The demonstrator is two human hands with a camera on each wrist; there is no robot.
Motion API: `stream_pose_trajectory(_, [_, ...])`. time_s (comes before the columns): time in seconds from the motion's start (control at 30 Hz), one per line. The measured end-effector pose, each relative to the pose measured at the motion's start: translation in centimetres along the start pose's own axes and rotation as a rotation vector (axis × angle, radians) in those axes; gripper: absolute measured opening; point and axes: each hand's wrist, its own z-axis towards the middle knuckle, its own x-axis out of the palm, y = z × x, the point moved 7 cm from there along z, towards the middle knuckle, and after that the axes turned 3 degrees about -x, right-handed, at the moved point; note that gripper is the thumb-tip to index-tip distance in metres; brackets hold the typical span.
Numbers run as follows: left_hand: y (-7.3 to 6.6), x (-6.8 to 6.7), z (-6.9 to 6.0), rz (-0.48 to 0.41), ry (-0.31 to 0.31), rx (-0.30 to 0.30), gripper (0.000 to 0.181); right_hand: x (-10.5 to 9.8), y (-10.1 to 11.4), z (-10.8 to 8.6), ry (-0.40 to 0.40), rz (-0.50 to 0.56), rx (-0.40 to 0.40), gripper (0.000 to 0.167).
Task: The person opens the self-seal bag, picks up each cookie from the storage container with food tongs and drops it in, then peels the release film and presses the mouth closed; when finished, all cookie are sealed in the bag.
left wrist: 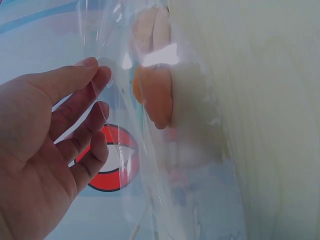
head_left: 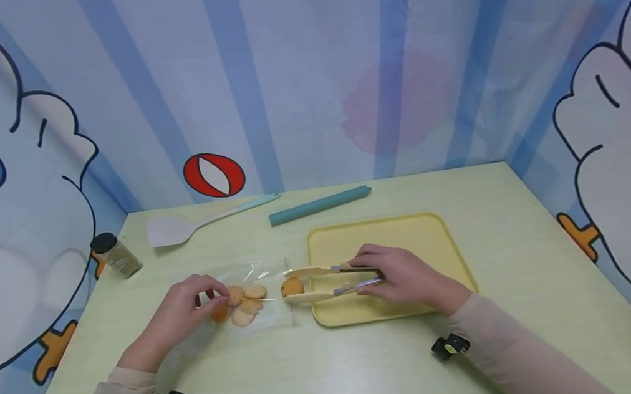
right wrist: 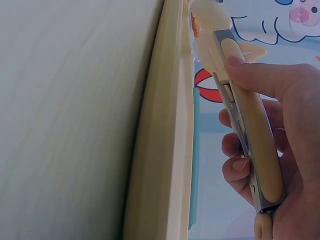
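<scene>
My left hand pinches the upper film of a clear plastic bag between thumb and forefinger; in the left wrist view the other fingers are loosely bent. Several pale and orange-brown cookies lie inside the bag. My right hand grips metal tongs with cream tips, its thumb along the padded handle in the right wrist view. Between the tong tips, at the bag's right end, is a round brown cookie. How firmly the tips press it cannot be told.
A yellow tray lies under the right hand and tongs. Behind are a spatula with a pale blade and a teal rod. A black-capped shaker jar leans at the table's left edge. A printed curtain stands behind the table.
</scene>
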Motion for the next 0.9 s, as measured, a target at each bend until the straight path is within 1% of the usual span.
stream_pose_trajectory(0.3, [-0.2,-0.2,0.0,0.010,-0.008,0.008,0.014,1.1,1.0,1.6,0.049,0.015,0.015,0.044])
stream_pose_trajectory(0.4, [-0.2,-0.2,0.0,0.010,-0.008,0.008,0.014,1.3,1.4,2.1,0.047,0.026,-0.003,0.044])
stream_pose_trajectory(0.53, [-0.1,-0.2,-0.1,0.012,-0.016,-0.001,0.016,1.7,1.6,2.6,0.049,0.010,-0.030,0.044])
stream_pose_trajectory(0.77, [-0.1,-0.4,-0.3,0.010,-0.040,0.026,0.013,1.9,1.0,2.8,0.041,0.008,-0.013,0.043])
stream_pose_trajectory(0.9, [0.0,-0.5,-0.4,0.012,-0.044,0.021,0.012,2.1,1.2,3.2,0.040,0.035,-0.039,0.043])
